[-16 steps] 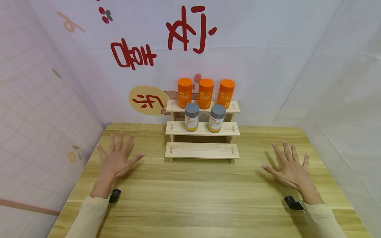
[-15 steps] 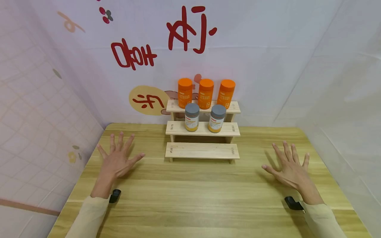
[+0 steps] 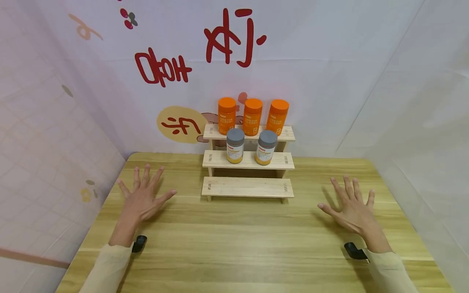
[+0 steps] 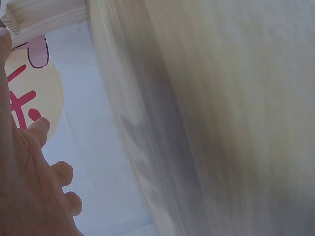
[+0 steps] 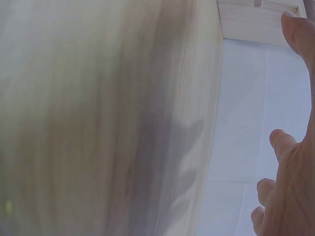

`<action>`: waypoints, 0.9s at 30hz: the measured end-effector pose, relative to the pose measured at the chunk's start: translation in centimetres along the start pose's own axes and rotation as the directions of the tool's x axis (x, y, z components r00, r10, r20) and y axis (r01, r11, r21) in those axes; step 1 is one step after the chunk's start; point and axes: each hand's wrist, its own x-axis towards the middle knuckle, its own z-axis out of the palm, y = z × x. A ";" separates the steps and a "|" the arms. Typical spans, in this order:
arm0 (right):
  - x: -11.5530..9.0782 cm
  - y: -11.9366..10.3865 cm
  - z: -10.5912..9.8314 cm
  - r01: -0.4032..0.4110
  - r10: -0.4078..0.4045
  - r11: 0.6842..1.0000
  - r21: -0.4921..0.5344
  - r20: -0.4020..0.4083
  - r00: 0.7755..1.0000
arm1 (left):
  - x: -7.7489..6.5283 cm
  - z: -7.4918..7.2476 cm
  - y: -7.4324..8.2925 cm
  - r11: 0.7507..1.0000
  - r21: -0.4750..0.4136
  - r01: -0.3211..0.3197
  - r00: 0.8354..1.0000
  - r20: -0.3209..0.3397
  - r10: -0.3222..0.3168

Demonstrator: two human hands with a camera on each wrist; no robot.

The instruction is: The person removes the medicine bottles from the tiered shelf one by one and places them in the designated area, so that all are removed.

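Observation:
My left hand [image 3: 143, 199] hovers above the left side of the table with its fingers spread, holding nothing. Over the right side, my right hand [image 3: 352, 209] is likewise spread and bare. Between them stands a three-tier wooden rack [image 3: 247, 187]. Three orange jars, including a left one [image 3: 227, 118] and a right one [image 3: 277, 118], line its top tier. The middle tier carries a left grey-lidded jar [image 3: 235, 147] and a right grey-lidded jar [image 3: 266, 148]. Nothing stands on the lowest tier. Each wrist view shows part of its hand, the left [image 4: 29, 182] and the right [image 5: 295, 182], with shadows on the tabletop.
The wood-grain table [image 3: 234, 248] reaches back to a pale cloth wall [image 3: 318, 81] with red lettering. More cloth hangs along the left and right sides. A black wrist mount sits by the left sleeve [image 3: 110, 264], another by the right sleeve [image 3: 388, 268].
My right hand has shifted slightly left, toward the rack. The head view has moved a touch. My left hand, the jars and the rack otherwise look the same.

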 end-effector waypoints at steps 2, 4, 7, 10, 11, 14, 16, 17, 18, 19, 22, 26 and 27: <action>0.0 -0.1 0.1 -0.005 0.005 1.000 0.003 0.000 1.000 | 0.0 0.1 0.2 1.000 -0.019 -0.002 1.000 0.011 0.002; 0.0 -0.3 0.1 -0.012 0.012 1.000 0.006 -0.001 1.000 | 0.1 0.2 0.4 0.999 -0.037 -0.003 1.000 0.024 0.004; 0.2 -0.7 0.2 -0.012 0.012 1.000 0.025 -0.005 1.000 | 0.3 0.6 0.9 0.997 -0.074 0.002 0.999 0.039 0.001; 0.6 -1.2 0.2 0.000 0.001 0.999 0.045 -0.025 1.000 | 0.4 0.9 1.3 0.992 -0.122 0.011 0.999 0.049 -0.005; 0.7 -1.3 0.2 0.005 -0.004 0.999 0.050 -0.032 0.999 | 0.4 0.9 1.5 0.990 -0.142 0.013 0.999 0.054 -0.006; 1.0 -1.8 0.0 0.019 -0.015 0.998 0.063 -0.051 0.999 | 0.5 1.1 1.9 0.978 -0.209 0.016 0.998 0.064 -0.002; 1.2 -2.2 -0.1 0.028 -0.024 0.997 0.071 -0.059 0.998 | 0.6 1.2 2.2 0.969 -0.248 0.015 0.998 0.066 0.001; 1.2 -2.3 -0.2 0.033 -0.028 0.997 0.075 -0.061 0.998 | 0.7 1.2 2.4 0.964 -0.265 0.015 0.998 0.065 0.002; 1.3 -2.5 -0.2 0.037 -0.032 0.996 0.080 -0.061 0.998 | 0.8 1.2 2.6 0.959 -0.283 0.014 0.998 0.061 0.003; 1.4 -2.6 -0.3 0.041 -0.036 0.996 0.084 -0.061 0.997 | 0.8 1.3 2.8 0.954 -0.301 0.014 0.998 0.058 0.004; 1.7 -3.1 -0.2 0.049 -0.044 0.994 0.099 -0.056 0.997 | 1.0 1.6 3.5 0.939 -0.345 0.000 0.999 0.042 0.015; 2.1 -3.8 0.0 0.069 -0.062 0.989 0.130 -0.060 0.996 | 1.2 2.2 4.4 0.918 -0.396 -0.017 0.999 0.037 0.035; 2.2 -4.0 0.0 0.078 -0.069 0.987 0.139 -0.064 0.996 | 1.2 2.3 4.5 0.912 -0.410 -0.017 0.998 0.042 0.037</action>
